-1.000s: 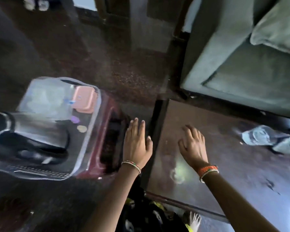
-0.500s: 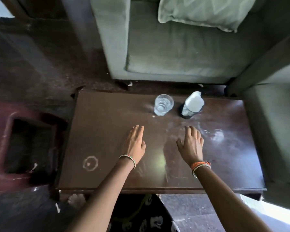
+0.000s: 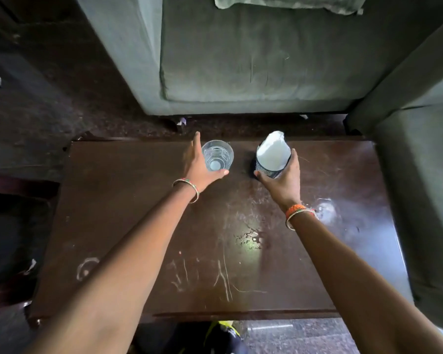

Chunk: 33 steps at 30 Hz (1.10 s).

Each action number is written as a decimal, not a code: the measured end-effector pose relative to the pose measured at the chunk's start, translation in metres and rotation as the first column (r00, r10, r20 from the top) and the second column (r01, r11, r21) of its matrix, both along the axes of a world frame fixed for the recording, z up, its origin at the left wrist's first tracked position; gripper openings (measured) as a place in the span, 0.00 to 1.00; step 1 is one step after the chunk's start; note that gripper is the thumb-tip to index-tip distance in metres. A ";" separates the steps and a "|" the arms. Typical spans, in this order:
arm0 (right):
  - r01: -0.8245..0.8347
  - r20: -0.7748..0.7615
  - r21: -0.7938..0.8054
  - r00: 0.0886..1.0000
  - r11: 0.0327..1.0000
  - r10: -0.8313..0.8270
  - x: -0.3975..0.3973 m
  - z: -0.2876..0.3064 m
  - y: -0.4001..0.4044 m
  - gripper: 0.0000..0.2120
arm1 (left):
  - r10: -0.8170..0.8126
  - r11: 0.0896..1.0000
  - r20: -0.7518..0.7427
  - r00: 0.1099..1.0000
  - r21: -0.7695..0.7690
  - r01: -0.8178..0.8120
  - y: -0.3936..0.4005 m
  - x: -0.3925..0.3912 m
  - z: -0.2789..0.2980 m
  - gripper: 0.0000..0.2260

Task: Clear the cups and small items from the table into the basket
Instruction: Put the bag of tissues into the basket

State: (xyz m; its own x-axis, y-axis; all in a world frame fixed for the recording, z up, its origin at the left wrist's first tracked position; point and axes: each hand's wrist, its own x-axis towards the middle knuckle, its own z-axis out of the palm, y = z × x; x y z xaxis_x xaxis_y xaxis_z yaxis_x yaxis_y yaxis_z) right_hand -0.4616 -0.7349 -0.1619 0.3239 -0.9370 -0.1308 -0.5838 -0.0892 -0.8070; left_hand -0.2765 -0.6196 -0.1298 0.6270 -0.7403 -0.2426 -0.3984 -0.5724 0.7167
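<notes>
The big brown worktop [image 3: 143, 226] filled the middle of the frame, with a green sofa [image 3: 253, 60] above it. My left hand [image 3: 197, 167] wrapped its grip around a clear glass [image 3: 217, 155] near the top edge. My right hand [image 3: 285, 180] gripped a black mesh cup [image 3: 266, 171] stuffed with white paper [image 3: 273, 152].

glasses: 1 [image 3: 217, 155] (far edge of table [image 3: 138, 226]) | mesh holders with white paper: 1 [image 3: 273, 159] | hands: 2 | bangled wrists: 2
</notes>
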 end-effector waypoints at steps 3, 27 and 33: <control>0.068 0.058 -0.016 0.996 0.998 -0.067 0.003 -0.007 0.003 0.38 | -0.052 0.998 0.070 0.996 0.034 0.050 -0.013 -0.003 -0.006 0.44; 0.034 -0.002 0.085 0.999 0.996 -0.034 -0.068 0.009 0.141 0.36 | 0.077 0.996 0.114 0.991 0.038 -0.082 0.114 -0.084 -0.002 0.39; -0.012 0.002 0.090 1.000 0.996 0.012 -0.058 0.007 0.133 0.39 | 0.052 0.997 0.130 0.990 0.045 -0.058 0.115 -0.082 -0.001 0.40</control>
